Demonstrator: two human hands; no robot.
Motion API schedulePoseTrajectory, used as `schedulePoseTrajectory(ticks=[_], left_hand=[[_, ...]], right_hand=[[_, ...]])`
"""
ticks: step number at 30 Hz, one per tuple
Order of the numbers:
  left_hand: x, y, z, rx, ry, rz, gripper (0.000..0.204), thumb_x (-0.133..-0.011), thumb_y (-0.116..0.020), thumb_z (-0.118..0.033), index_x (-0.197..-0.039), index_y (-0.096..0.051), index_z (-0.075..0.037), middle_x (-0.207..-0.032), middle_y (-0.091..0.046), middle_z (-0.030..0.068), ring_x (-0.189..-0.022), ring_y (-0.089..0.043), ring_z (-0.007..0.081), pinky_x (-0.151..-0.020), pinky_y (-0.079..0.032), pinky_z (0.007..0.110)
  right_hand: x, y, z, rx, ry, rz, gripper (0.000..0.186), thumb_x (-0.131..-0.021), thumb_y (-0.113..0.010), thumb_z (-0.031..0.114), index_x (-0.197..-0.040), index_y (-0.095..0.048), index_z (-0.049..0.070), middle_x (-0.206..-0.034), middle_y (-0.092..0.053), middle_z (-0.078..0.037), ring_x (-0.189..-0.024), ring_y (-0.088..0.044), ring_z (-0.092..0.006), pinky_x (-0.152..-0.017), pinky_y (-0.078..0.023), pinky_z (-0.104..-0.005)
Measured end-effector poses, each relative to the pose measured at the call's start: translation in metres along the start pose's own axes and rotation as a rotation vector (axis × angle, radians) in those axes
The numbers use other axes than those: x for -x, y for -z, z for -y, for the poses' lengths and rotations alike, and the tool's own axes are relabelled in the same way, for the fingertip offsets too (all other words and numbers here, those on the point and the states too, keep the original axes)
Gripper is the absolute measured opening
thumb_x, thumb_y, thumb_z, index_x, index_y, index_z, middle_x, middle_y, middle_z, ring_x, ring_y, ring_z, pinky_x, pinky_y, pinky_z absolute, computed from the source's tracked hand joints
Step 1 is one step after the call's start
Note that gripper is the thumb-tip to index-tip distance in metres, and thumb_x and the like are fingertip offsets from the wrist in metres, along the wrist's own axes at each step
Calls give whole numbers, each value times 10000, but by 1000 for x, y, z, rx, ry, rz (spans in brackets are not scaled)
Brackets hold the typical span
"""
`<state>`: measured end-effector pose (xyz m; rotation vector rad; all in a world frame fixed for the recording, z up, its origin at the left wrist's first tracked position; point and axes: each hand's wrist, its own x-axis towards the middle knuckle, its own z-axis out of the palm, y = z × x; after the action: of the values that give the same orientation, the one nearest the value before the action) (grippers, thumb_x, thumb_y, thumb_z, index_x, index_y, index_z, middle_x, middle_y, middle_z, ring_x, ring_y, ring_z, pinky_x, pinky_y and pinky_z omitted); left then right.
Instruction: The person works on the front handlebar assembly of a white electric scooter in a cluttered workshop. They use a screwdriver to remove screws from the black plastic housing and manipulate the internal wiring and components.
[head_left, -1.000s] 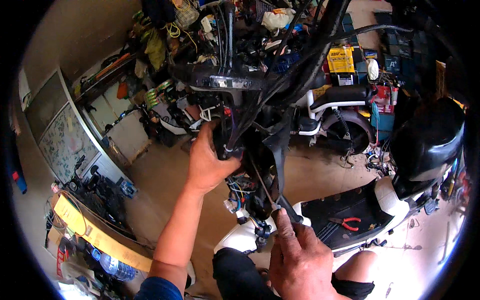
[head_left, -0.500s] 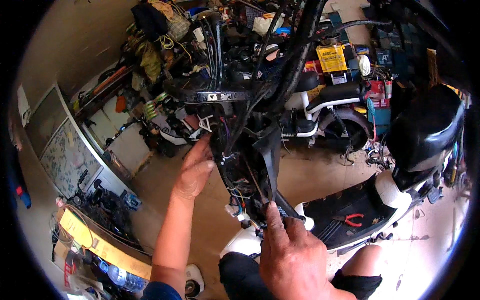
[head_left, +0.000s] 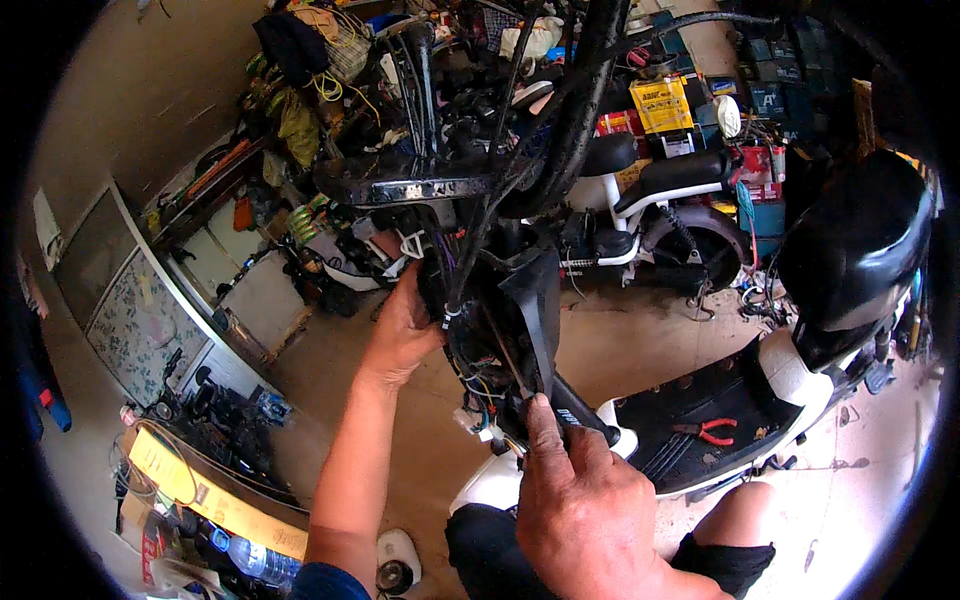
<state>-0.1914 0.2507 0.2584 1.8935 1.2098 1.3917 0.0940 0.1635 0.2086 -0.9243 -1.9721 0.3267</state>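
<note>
In front of me stands an electric scooter with its black steering column [head_left: 520, 270] opened up, bundles of coloured wires [head_left: 480, 395] showing inside. My left hand [head_left: 402, 335] grips the column's left side, the thumb toward me and the other fingers hidden behind it. My right hand [head_left: 585, 490] is closed low at the column's right side. From its fingertips a long thin shaft [head_left: 508, 352], like a screwdriver's, runs up into the opening; the handle is hidden in my palm. Red-handled pliers [head_left: 712, 432] lie on the scooter's black footboard [head_left: 665, 415].
The scooter's black seat [head_left: 855, 265] rises at the right. Behind stands another small scooter [head_left: 670, 195], beside stacked batteries [head_left: 662, 105]. Cluttered parts fill the back. At lower left are a yellow board [head_left: 200, 490] and a plastic bottle [head_left: 262, 560]. Handlebar cables cross overhead.
The view has shifted slightly. My left hand has slid a little further round the column, its fingers now more hidden. My right hand stays at nearly the same spot with the shaft inside the opening.
</note>
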Motion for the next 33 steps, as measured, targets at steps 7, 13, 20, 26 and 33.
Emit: schedulePoseTrajectory(ticks=[7,13,20,26,33], left_hand=[[-5,-16,1,-273,67,-235,848,-754,-798,67,-1514,-425,21,-1439,-588,94,-1326,-543,199,-1150,-389,348],[-14,-5,6,-296,106,-217,736,-746,-840,10,-1415,-531,20,-1285,-673,62,-1175,-624,188,-1058,-467,336],[-14,-1,14,66,59,-129,776,-692,-899,-147,-1373,-562,12,-1245,-677,45,-1089,-644,190,-1011,-484,322],[-12,1,20,-50,38,-176,735,-719,-888,-141,-1361,-565,15,-1243,-679,48,-1105,-646,183,-1000,-496,339],[-11,-2,17,-13,49,-151,651,-798,-799,69,-1396,-543,32,-1333,-661,85,-1207,-623,182,-1065,-468,337]], right_hand=[[1,-4,-1,-4,-1,-3,505,-860,-710,50,-1353,-628,-28,-877,-670,-176,-636,-689,-256,-521,-552,-371],[2,-3,-1,-84,-19,-25,522,-868,-674,37,-1382,-600,-22,-892,-652,-194,-655,-680,-317,-550,-559,-413],[7,-12,-3,-122,-75,91,592,-841,-645,66,-1422,-556,-12,-960,-641,-221,-681,-684,-366,-540,-574,-448],[9,-12,6,-73,-53,8,704,-763,-666,87,-1442,-542,-48,-903,-601,-170,-742,-649,-318,-579,-557,-414],[5,-11,12,-85,-59,-10,731,-734,-673,83,-1429,-532,-92,-898,-606,-200,-745,-652,-332,-590,-548,-408]])
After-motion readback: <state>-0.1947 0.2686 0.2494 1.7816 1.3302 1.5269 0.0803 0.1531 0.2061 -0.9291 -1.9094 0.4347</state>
